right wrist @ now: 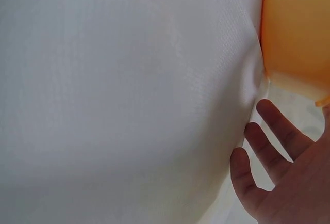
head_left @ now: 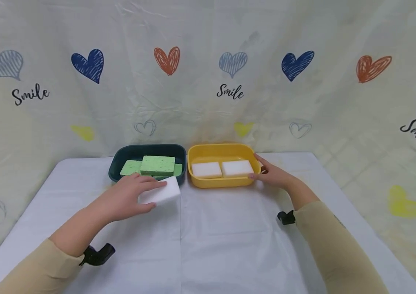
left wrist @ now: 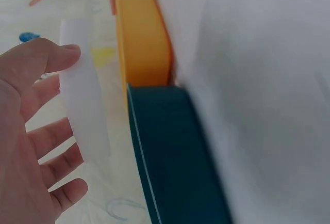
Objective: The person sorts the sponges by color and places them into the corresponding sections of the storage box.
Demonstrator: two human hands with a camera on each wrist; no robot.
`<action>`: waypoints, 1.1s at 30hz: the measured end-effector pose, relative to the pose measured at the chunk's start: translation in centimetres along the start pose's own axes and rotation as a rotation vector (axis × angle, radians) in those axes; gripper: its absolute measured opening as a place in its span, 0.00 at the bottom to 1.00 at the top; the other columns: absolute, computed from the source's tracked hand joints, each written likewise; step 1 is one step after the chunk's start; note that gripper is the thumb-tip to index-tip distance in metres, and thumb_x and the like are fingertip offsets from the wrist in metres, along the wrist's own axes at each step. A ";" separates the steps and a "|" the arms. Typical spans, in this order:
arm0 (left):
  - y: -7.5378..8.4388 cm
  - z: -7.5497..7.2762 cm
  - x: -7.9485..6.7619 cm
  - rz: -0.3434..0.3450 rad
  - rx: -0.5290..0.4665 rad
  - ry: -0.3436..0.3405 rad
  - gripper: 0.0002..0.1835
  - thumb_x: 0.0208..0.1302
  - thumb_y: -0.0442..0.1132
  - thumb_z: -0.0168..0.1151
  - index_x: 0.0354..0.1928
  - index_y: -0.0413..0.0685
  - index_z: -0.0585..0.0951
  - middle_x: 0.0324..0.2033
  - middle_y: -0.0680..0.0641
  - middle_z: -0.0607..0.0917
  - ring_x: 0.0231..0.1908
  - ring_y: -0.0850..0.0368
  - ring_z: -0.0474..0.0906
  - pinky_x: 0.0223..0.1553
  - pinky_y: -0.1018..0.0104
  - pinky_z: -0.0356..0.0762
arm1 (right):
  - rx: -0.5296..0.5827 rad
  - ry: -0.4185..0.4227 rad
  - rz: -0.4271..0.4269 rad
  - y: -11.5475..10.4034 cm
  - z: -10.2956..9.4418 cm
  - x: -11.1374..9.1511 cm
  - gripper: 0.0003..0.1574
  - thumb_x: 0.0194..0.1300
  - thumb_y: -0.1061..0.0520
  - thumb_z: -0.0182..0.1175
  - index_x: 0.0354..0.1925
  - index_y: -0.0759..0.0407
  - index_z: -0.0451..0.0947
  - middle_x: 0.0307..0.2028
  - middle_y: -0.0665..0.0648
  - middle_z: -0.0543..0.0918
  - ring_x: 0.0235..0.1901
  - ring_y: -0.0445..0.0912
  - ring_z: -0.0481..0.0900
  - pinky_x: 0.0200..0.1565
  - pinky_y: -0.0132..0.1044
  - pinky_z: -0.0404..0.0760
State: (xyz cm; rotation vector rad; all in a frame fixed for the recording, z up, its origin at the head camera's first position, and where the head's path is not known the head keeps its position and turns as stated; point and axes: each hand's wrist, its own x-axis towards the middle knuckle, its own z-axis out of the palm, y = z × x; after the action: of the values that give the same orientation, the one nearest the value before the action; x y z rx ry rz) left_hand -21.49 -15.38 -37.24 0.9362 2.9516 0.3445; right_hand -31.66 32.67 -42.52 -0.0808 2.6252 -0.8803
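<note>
In the head view my left hand (head_left: 130, 199) holds a white sponge block (head_left: 169, 191) in front of the dark green container (head_left: 116, 157). The left wrist view shows the thumb on one face of that sponge (left wrist: 85, 100) and the fingers behind it. Several green sponges (head_left: 158, 165) lie in the green container, one stacked on top. To its right stands a yellow container (head_left: 211, 183) with two white sponges (head_left: 206, 170) side by side. My right hand (head_left: 274, 175) grips the yellow container's right end with thumb and index finger at the rim; its other fingers (right wrist: 270, 154) are spread below.
Both containers stand side by side near the back edge of a table with a white cloth (head_left: 226, 241). Behind it hangs a pale curtain (head_left: 193, 24) printed with hearts and "Smile". A black wrist mount (head_left: 99, 254) sticks out from the left sleeve.
</note>
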 end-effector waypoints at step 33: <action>4.5 3.4 19.5 -0.075 0.072 -0.161 0.27 0.66 0.50 0.64 0.67 0.71 0.74 0.66 0.51 0.74 0.65 0.43 0.61 0.67 0.46 0.54 | 0.005 0.018 0.046 -0.4 0.3 -0.1 0.73 0.45 0.17 0.63 0.78 0.27 0.33 0.58 0.64 0.69 0.56 0.58 0.67 0.60 0.56 0.70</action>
State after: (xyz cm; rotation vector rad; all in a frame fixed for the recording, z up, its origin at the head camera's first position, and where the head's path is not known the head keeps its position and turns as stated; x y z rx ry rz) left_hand -34.59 0.06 -38.74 0.8156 2.8586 0.1538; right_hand -31.55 32.21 -42.45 -0.0119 2.6298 -0.8766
